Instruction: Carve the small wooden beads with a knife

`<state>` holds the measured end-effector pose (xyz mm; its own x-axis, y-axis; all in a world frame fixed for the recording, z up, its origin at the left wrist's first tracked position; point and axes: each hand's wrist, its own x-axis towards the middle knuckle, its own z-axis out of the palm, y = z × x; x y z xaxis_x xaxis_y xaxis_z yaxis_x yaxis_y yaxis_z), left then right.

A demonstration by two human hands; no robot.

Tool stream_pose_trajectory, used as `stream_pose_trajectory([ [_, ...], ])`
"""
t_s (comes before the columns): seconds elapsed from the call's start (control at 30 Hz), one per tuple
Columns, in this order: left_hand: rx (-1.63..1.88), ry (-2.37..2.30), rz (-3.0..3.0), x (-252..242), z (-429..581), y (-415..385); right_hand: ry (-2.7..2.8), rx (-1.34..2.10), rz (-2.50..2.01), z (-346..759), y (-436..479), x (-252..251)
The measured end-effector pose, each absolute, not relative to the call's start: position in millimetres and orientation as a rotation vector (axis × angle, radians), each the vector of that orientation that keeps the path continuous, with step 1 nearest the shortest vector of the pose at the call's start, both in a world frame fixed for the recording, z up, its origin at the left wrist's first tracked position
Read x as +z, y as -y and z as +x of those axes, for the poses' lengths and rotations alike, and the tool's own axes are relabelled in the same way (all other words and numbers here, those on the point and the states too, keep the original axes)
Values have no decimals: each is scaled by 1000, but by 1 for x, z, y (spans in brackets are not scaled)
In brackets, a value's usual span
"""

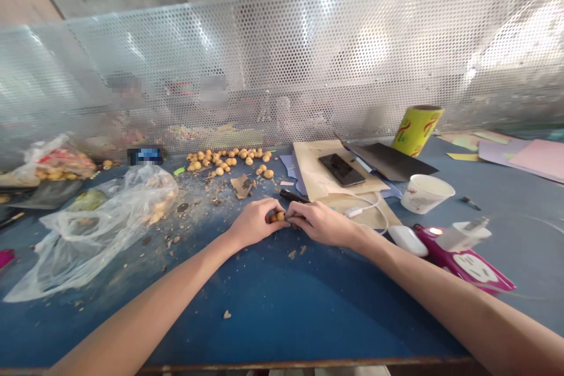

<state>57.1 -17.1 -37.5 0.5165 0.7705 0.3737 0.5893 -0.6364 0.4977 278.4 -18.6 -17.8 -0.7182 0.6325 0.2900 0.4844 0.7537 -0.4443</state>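
Close together over the middle of the blue table, my left hand (253,223) and my right hand (324,223) meet at their fingertips. The fingers and thumb of my left hand pinch a small round tan ball (279,217), which looks like a longan. My right hand is closed, with its fingertips against the ball's right side; a small greyish thing shows between them, too hidden to name. A slim black stick-like object (293,195) sticks out from behind my right hand. Whether the hand grips it cannot be made out. Beyond, many similar balls (215,158) lie in a loose pile.
On the left are a clear plastic bag (83,247) and a filled bag (61,161). Crumbs and a brown scrap (241,186) litter the table. To the right lie a phone (341,169), papers, a paper cup (426,194), a yellow tube (416,131) and a magenta power strip (497,279). Perforated metal stands behind.
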Motion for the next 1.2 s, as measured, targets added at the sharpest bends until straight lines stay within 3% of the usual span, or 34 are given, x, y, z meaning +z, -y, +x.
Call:
stream_pose_trajectory([
  [0.4, 771, -1124, 2581, -38, 58, 21, 2364, 761, -899, 272, 19, -22],
  [0.77, 866, -1219, 2522, -29, 45, 20, 2418, 730, -865, 272, 18, -23],
  [1.03, 732, -1038, 2714, -32, 47, 20, 2375, 721, -912, 272, 18, -25],
  [1.2, 871, -1073, 2654, -38, 47, 17, 2388, 686, -911, 274, 17, -23],
])
